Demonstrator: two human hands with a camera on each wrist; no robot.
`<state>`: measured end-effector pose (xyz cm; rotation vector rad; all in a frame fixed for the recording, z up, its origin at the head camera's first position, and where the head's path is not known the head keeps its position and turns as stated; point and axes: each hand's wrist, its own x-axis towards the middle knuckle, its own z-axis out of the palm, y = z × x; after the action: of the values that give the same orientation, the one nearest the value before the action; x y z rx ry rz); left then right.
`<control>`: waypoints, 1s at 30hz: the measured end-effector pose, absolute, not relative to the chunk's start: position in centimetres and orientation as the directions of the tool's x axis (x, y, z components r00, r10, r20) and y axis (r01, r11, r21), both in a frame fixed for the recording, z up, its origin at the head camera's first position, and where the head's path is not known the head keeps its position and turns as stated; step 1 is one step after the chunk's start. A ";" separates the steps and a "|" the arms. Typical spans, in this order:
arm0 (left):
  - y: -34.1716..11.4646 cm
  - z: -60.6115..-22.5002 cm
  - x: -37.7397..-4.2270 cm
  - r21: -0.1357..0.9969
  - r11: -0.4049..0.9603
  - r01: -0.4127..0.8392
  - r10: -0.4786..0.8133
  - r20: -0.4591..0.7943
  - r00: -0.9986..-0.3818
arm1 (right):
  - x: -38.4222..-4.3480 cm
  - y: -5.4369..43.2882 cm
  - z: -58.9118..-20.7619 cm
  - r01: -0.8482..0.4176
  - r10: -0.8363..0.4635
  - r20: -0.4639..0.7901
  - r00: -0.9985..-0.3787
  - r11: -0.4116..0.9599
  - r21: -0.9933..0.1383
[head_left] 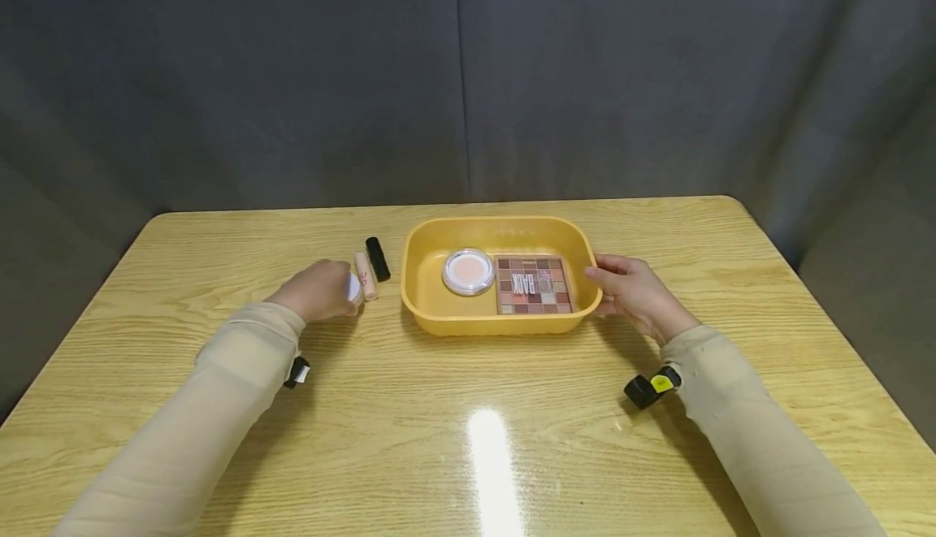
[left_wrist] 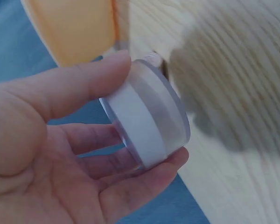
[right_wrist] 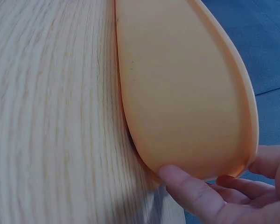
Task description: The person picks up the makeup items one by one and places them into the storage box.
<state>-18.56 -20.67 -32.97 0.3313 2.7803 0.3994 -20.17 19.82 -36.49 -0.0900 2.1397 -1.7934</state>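
My left hand [head_left: 316, 289] grips a small round cosmetic jar [left_wrist: 147, 114], clear with a white band, between its thumb and fingers. In the left wrist view the jar is tilted, and its contents do not show. A pale pink lip tube [head_left: 365, 276] with red markings stands or lies just beyond that hand, beside a black tube [head_left: 378, 259]. My right hand [head_left: 634, 292] holds the right end of a yellow plastic bin [head_left: 504, 325], thumb at the rim and fingers outside the wall. Inside the bin are a round compact [head_left: 469, 271] and a square eyeshadow palette [head_left: 534, 285].
The wooden table [head_left: 409, 423] carries the bin near its back middle. A grey fabric partition [head_left: 468, 82] rises behind the table's far edge and along both sides. Black wrist cameras [head_left: 653, 387] sit under both sleeves.
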 end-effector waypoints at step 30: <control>-18.8 -29.7 -17.6 0.387 0.889 0.243 0.332 -0.181 -0.926 | -20.2 19.8 -36.4 0.167 -0.269 -0.218 -0.938 0.200 -0.965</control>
<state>-17.60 -18.77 -29.66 0.4356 2.8138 0.5310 -20.18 19.82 -36.41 -0.0954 2.1421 -1.7922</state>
